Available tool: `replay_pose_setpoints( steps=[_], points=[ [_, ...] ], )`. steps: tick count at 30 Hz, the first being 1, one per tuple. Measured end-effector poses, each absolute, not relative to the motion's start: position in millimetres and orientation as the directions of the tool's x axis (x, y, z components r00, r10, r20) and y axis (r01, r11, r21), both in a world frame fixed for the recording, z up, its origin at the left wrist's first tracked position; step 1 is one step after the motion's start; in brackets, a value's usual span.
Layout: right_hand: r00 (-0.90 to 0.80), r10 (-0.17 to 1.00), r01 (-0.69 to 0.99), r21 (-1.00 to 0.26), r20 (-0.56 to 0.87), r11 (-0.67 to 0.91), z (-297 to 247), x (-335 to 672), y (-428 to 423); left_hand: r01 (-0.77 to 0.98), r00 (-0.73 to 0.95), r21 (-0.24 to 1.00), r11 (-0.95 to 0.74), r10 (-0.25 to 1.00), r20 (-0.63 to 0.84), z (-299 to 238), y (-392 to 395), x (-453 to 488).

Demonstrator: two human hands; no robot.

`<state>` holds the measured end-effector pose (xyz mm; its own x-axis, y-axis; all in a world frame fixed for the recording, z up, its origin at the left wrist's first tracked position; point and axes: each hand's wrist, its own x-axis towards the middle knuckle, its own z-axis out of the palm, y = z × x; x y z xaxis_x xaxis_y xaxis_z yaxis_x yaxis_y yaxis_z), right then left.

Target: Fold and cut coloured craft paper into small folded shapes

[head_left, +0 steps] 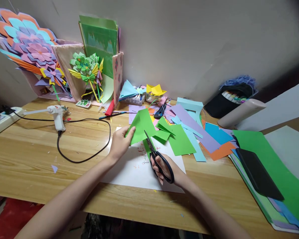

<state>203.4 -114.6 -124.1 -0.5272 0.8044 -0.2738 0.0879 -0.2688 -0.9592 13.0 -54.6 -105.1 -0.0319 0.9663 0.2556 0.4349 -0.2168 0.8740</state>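
A piece of green paper [142, 126] with a crease is pinched between the thumb and fingers of my left hand [121, 142]. My right hand [164, 167] has its fingers through the handles of black scissors [152, 148]. The blade tips point up and away from me, close to the lower right edge of the held paper; whether they touch it I cannot tell. Beneath both hands lies a white sheet [129, 169] with small reddish marks. A narrow green strip [147, 147] shows behind the blades. Folded green paper [164, 129] and a flat green piece [181, 141] lie to the right.
At left are a white glue gun [56, 118] with a looping black cord and a power strip [5, 121]. A utility knife [160, 111] rests among coloured scraps. Paper flowers [83, 63] stand behind. At right, a dark phone-like slab [259, 174] tops a paper stack [289, 179].
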Motion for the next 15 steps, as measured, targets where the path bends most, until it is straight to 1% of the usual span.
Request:
replay_pose_setpoints(
  steps=[6, 11, 15],
  points=[
    [-0.570, 0.779, 0.052, -0.958, -0.261, -0.284, -129.3, 199.0, -113.9, 0.393, 0.016, 0.908, -0.146, 0.988, 0.153, -105.5, -55.9, 15.4],
    [-0.532, 0.805, 0.056, -0.959, -0.264, -0.278, -130.7, 196.8, -112.5, 0.345, 0.029, 0.934, -0.091, 0.996, 0.086, -106.4, -56.0, 16.9],
    [-0.492, 0.814, 0.078, -0.947, -0.309, -0.312, -130.1, 195.3, -112.6, 0.323, 0.020, 0.944, -0.072, 0.997, 0.069, -106.5, -54.7, 16.7]
  ],
)
